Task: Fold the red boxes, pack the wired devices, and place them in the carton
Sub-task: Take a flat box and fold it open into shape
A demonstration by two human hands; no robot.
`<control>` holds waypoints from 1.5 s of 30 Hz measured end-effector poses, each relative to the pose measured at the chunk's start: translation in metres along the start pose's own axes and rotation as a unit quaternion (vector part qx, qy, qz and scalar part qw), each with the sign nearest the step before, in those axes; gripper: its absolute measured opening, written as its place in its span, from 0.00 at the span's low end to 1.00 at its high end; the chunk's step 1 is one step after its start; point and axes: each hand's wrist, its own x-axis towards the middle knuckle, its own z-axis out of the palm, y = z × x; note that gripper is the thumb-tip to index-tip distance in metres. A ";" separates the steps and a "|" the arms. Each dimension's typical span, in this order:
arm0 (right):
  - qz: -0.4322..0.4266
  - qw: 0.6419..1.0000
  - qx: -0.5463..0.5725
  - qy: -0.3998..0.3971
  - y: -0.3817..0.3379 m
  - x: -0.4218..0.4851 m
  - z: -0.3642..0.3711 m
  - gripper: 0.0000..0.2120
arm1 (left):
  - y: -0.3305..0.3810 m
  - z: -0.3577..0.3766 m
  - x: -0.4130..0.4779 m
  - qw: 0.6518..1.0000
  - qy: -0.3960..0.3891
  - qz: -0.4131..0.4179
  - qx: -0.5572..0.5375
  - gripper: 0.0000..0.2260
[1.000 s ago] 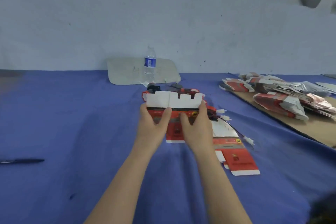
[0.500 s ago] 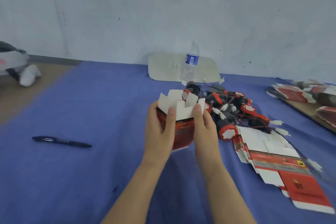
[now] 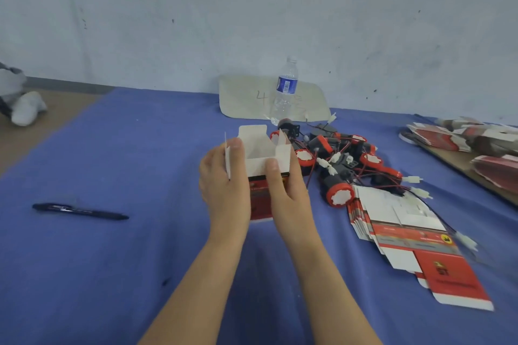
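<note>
While pinched upright between both hands, low over the cloth (image 3: 140,260), reads as a half-formed box (image 3: 260,165): red below, white flaps splayed at the open top. Clasped on one side by the left hand (image 3: 224,179), with its thumb against a side flap seen edge-on, and on the other by the right hand (image 3: 290,193), with its thumb laid on the front wall. Likely gripped this way to square the tube and keep the mouth open for tucking. Judged to be the folding step, with nothing packed inside so far. Cannot tell whether resting on the cloth or lifted clear. Just to the right, a fanned stack of flats (image 3: 406,227), presumably kept close for quick pulling. To the left, well apart, a pen (image 3: 80,210) lying idle. Beyond the box and touching the stack's far end, a tangled heap of devices (image 3: 342,165), red caps and wires crossed, near enough to grab once a box is ready. Farther right, on a brown board (image 3: 459,165), a pile (image 3: 448,137) of red-and-white boxes; too blurred to tell if filled. Farthest, by the wall, a bottle (image 3: 286,89) before a pale sheet (image 3: 246,101). No carton made out.
</note>
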 end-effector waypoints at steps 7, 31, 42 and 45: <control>-0.029 0.999 -0.001 0.028 0.002 -0.001 0.004 0.25 | -0.003 -0.003 -0.004 0.996 0.021 -0.020 -0.085 0.13; 0.014 0.994 0.062 0.093 0.010 0.010 -0.017 0.31 | -0.010 0.005 -0.015 0.988 -0.112 0.009 -0.109 0.09; 0.091 0.990 0.106 0.037 0.006 0.013 -0.024 0.14 | -0.008 0.003 -0.016 0.980 -0.148 -0.020 -0.131 0.17; 0.069 0.993 0.077 0.054 0.008 0.010 -0.024 0.18 | -0.010 0.004 -0.016 0.979 -0.162 -0.011 -0.125 0.13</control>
